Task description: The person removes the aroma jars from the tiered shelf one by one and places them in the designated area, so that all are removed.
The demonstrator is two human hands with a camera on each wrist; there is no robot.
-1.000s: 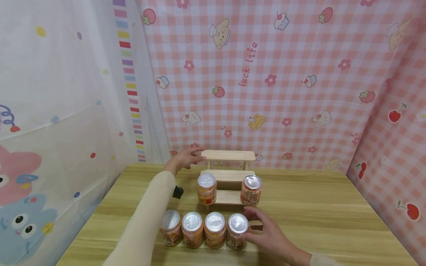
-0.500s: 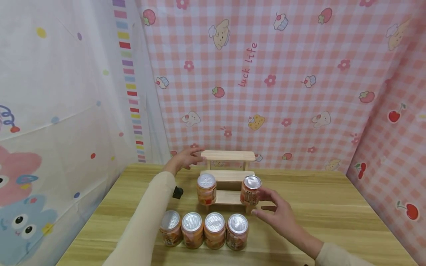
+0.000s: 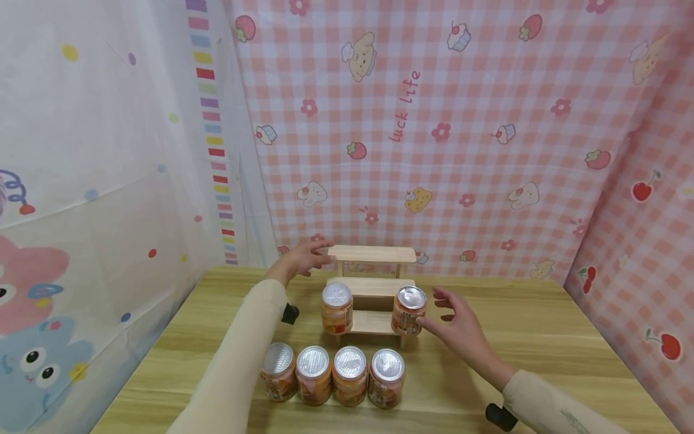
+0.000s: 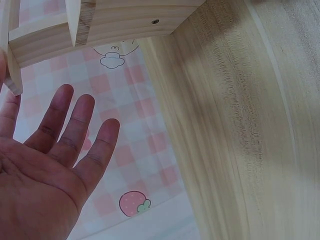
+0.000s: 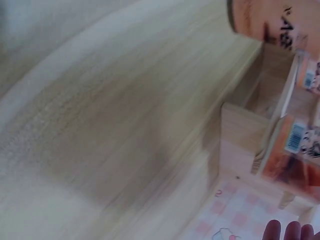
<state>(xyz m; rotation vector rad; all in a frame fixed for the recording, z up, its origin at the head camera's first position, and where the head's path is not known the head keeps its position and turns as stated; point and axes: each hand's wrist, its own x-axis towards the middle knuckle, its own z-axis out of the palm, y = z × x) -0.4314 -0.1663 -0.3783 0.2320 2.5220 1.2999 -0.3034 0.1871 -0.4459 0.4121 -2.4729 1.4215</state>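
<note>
My left hand (image 3: 305, 259) is at the left end of the top board of a wooden step shelf (image 3: 374, 254). In the left wrist view its thumb and index finger meet the board's end, the other fingers (image 4: 80, 117) spread away. Beside the shelf's lowest step, my right hand (image 3: 458, 325) has spread fingers and holds nothing; its thumb tip is right by a silver-lidded jar (image 3: 408, 316) standing on that step's right end. A matching jar (image 3: 337, 316) stands on the step's left end. Only fingertips (image 5: 292, 231) of the right hand show in its wrist view.
In front of the shelf, several similar jars (image 3: 314, 383) stand in a row on the wood-grain table (image 3: 515, 337). Pink checked cloth (image 3: 488, 150) hangs behind and at the right; a white patterned curtain (image 3: 125, 199) hangs at the left.
My right hand has left the rightmost jar of the front row and moved up and right, to beside the jar on the shelf. The left hand and all the jars keep their places.
</note>
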